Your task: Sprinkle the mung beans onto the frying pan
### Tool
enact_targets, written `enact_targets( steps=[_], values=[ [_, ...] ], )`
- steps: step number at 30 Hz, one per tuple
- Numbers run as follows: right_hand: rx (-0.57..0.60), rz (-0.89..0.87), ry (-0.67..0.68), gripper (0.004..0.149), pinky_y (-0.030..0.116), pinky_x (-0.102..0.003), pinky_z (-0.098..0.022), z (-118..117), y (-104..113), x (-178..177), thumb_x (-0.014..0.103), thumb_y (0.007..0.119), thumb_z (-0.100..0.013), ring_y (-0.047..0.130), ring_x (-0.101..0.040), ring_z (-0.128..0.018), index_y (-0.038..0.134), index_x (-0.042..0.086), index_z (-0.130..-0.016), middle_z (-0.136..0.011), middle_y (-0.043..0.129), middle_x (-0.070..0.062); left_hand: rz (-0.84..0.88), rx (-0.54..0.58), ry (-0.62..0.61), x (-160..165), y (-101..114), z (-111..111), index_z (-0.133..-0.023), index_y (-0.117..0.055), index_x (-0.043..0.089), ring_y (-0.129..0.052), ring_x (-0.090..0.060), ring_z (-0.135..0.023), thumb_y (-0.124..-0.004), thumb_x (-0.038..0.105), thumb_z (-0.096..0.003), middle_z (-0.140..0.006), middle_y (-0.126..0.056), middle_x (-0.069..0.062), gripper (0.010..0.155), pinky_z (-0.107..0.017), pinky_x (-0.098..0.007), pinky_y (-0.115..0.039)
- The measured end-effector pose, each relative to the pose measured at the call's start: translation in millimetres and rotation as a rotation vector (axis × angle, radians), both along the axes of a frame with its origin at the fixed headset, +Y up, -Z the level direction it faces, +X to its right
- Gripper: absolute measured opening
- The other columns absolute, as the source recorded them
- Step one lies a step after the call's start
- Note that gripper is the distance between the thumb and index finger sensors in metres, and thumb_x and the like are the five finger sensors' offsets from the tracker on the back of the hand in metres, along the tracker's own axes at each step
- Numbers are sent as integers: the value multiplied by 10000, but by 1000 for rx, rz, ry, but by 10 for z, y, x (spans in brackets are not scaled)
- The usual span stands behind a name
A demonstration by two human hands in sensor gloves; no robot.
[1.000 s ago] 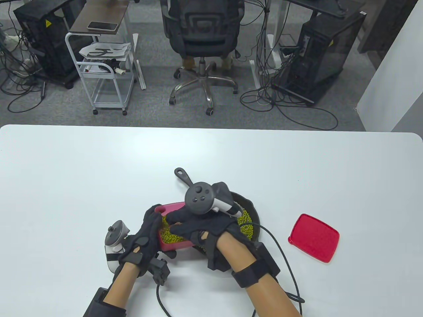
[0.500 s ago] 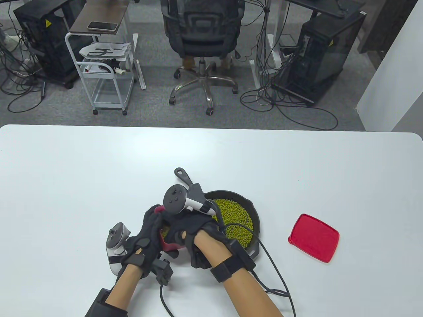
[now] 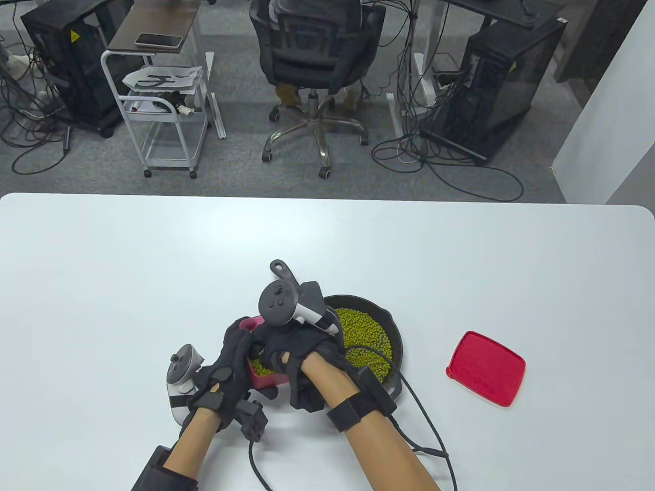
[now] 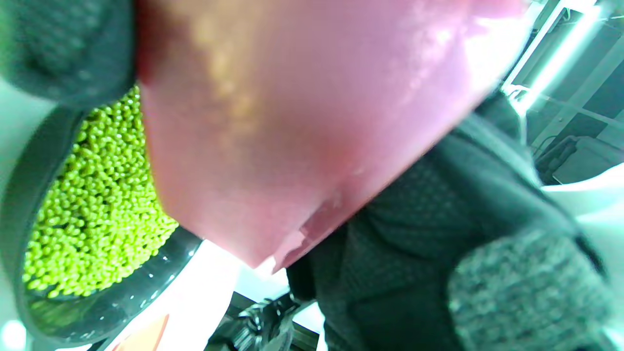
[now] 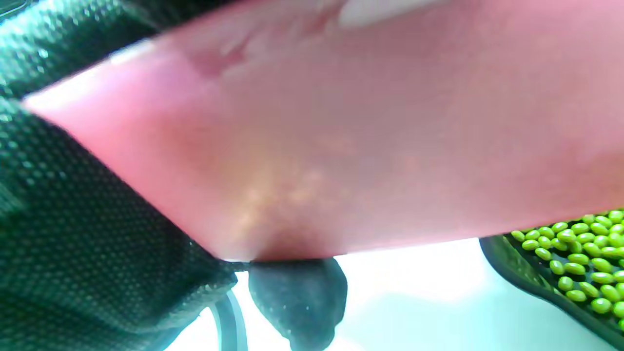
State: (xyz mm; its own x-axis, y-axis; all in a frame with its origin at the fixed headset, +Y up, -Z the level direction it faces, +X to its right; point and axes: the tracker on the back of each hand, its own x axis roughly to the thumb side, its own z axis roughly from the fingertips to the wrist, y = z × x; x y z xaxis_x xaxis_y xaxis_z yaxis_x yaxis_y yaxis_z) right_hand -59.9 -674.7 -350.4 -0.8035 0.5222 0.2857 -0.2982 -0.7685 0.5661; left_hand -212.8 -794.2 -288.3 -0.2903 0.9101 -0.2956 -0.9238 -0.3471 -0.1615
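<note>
Gripping the translucent pink plastic tub [image 3: 262,376] from its left side, the left hand [image 3: 227,368] steadies it beside the black, round frying pan [image 3: 396,341] on the white counter [image 3: 102,286]; the right hand [image 3: 291,345] covers its top, fingers curled over mung beans [image 3: 263,366] inside, so whether it pinches any stays hidden; glossy green beans [image 3: 363,337] blanket the pan; a rounded red lid [image 3: 486,368] lies well apart; no writing is legible.
</note>
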Motion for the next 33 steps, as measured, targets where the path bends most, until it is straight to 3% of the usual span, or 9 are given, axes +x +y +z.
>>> enact_targets(
  steps=[8,16,25,33],
  values=[
    [7,-85,-60,374,952,-303,-320,-134,185,222,126,961,-449,940,-420,-605,898,196,-811,-867,886,-115,-29,-13,-16,-22,5,-6,-1079,-245,364,-853,-434,-685,-572,715,-487,-1078,-420,-186,762,-262,-476,-918],
    [33,-149,-171,374,952,-299,-317,-312,333,657,127,957,-451,941,-420,-601,894,198,-813,-869,885,-116,-45,-31,-4,-79,-4,-25,-1079,-252,363,-853,-435,-684,-576,714,-486,-1076,-424,-188,761,-260,-477,-918],
    [98,109,-318,374,947,-310,-347,-532,41,1204,133,942,-464,926,-423,-634,882,200,-827,-884,868,-118,-44,-37,4,-110,7,-42,-1080,-251,363,-853,-434,-684,-575,714,-488,-1076,-424,-189,761,-262,-477,-917],
    [128,317,-331,371,940,-329,-411,-551,-200,1492,109,904,-478,911,-434,-692,881,199,-837,-917,850,-122,-40,-36,6,-121,16,-44,-1080,-251,364,-854,-433,-684,-574,715,-487,-1077,-424,-188,761,-261,-475,-919]
  ],
)
